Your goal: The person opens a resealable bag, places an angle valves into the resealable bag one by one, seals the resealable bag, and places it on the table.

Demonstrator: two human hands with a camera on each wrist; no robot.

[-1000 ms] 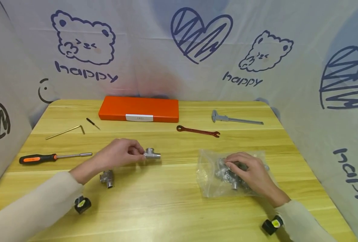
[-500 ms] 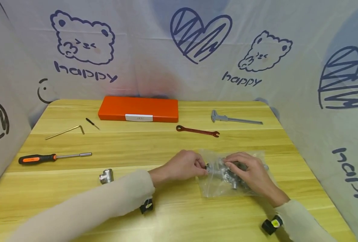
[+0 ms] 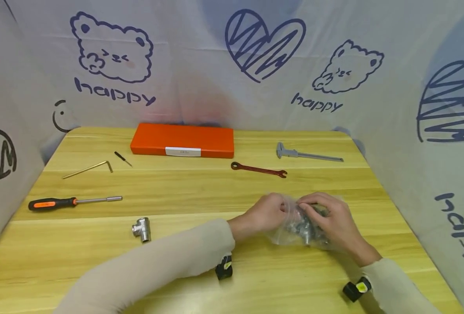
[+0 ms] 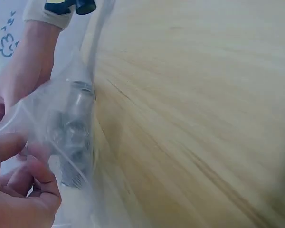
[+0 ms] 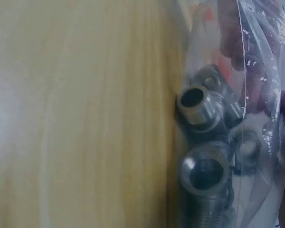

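Note:
A clear plastic bag (image 3: 282,237) of threaded metal pipe fittings (image 3: 305,229) lies at the right of the table. My left hand (image 3: 266,213) has its fingers at the bag's left side; in the left wrist view that hand (image 4: 26,202) pinches the plastic film. From the other side my right hand (image 3: 332,218) grips the bag's upper edge with thumb and fingers. Close up in the right wrist view, several fittings (image 5: 205,173) show their round openings through the film. Another tee fitting (image 3: 142,229) lies alone on the table, left of my left forearm.
A black and orange screwdriver (image 3: 75,203), a brass hex key (image 3: 87,169) and a small black screwdriver (image 3: 123,158) lie at the left. At the back are an orange case (image 3: 182,137), a dark red wrench (image 3: 258,169) and grey calipers (image 3: 308,155). Printed cloth (image 3: 192,78) hangs behind.
My left hand has travelled right with a tee fitting to the bag, and its fingers now pinch the film. The bag's left side has lifted and bunched up. My right hand stays at the bag.

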